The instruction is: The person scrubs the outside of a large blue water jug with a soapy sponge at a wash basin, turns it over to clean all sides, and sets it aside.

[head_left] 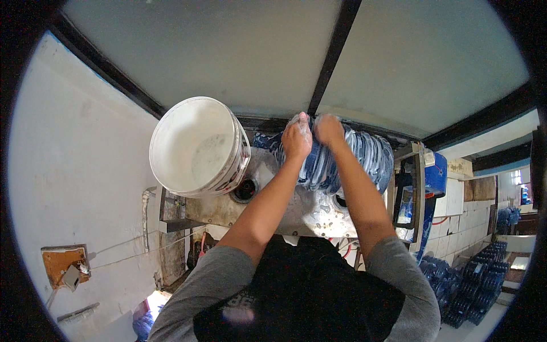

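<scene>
A large blue water jug (370, 158) lies on its side across the metal counter, its neck toward the left, streaked with white suds. Both my hands are over its upper side. Foam coats my left hand (297, 138), whose fingers are curled together near the neck end; what they hold, if anything, is hidden. Just to its right, my right hand (329, 130) touches the jug's far side and is smeared by motion, so its fingers do not show clearly. Left of the jug stands a white bucket (174, 142) with some foamy liquid at the bottom.
The wet metal counter (219, 210) has a dark round opening (245, 190) beside the bucket. Frosted panels (228, 51) rise behind it. At right stand a metal frame (420, 194) and a blue container (436, 174). Many blue jugs (473, 282) are stacked at lower right.
</scene>
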`<control>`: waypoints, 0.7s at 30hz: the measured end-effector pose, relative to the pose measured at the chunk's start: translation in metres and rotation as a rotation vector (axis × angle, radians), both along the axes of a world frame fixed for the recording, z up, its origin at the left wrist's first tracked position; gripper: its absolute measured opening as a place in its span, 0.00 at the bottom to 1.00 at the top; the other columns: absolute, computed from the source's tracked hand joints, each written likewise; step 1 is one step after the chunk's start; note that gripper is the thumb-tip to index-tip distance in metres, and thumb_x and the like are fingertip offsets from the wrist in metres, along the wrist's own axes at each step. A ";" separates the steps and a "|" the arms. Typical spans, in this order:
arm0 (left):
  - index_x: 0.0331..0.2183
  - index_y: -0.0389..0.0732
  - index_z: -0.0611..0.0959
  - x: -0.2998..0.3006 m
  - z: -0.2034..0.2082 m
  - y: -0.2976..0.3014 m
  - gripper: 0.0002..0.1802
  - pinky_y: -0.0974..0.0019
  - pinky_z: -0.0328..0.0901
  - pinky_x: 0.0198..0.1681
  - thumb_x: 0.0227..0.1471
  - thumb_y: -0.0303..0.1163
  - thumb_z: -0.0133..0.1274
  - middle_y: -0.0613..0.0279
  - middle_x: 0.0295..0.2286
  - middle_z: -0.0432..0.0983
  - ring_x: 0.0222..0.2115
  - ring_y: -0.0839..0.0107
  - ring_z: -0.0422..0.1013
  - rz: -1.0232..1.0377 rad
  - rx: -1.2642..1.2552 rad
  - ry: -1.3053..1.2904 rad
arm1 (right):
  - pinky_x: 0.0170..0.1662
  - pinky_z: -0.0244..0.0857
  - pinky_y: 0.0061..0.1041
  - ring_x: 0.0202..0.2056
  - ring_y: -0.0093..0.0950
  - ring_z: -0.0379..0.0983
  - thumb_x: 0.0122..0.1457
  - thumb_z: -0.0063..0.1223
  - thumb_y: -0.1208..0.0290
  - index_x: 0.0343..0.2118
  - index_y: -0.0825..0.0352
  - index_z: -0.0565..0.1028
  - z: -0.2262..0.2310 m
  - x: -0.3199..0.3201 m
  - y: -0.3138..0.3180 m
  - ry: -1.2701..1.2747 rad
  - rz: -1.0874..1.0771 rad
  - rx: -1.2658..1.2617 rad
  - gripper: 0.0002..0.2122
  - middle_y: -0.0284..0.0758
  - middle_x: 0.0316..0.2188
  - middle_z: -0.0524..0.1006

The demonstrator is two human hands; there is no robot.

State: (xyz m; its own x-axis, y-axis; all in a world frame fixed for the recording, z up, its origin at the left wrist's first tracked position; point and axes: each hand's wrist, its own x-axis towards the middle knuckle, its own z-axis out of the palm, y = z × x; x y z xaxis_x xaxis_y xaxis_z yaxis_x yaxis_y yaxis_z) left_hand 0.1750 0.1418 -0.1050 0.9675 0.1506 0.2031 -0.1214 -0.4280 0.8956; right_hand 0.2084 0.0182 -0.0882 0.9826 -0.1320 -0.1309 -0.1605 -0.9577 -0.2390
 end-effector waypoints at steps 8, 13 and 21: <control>0.40 0.39 0.87 0.004 -0.002 0.001 0.38 0.52 0.66 0.53 0.70 0.53 0.25 0.48 0.41 0.82 0.45 0.45 0.75 0.033 -0.040 0.059 | 0.64 0.59 0.45 0.61 0.50 0.66 0.65 0.44 0.57 0.54 0.72 0.75 -0.013 -0.032 0.015 -0.323 0.189 -0.151 0.24 0.52 0.57 0.72; 0.39 0.38 0.87 0.000 -0.006 0.005 0.35 0.50 0.66 0.52 0.70 0.50 0.29 0.46 0.40 0.82 0.45 0.44 0.75 0.053 -0.067 -0.016 | 0.69 0.41 0.56 0.69 0.48 0.52 0.66 0.40 0.54 0.62 0.68 0.68 0.011 -0.119 0.016 -0.375 0.299 -0.325 0.28 0.50 0.65 0.62; 0.39 0.37 0.87 -0.006 0.014 -0.016 0.33 0.47 0.67 0.49 0.69 0.47 0.30 0.43 0.39 0.81 0.42 0.42 0.75 -0.020 -0.029 -0.013 | 0.56 0.65 0.48 0.53 0.52 0.73 0.67 0.38 0.49 0.51 0.70 0.76 -0.088 0.088 -0.133 0.311 0.271 -0.059 0.27 0.53 0.50 0.77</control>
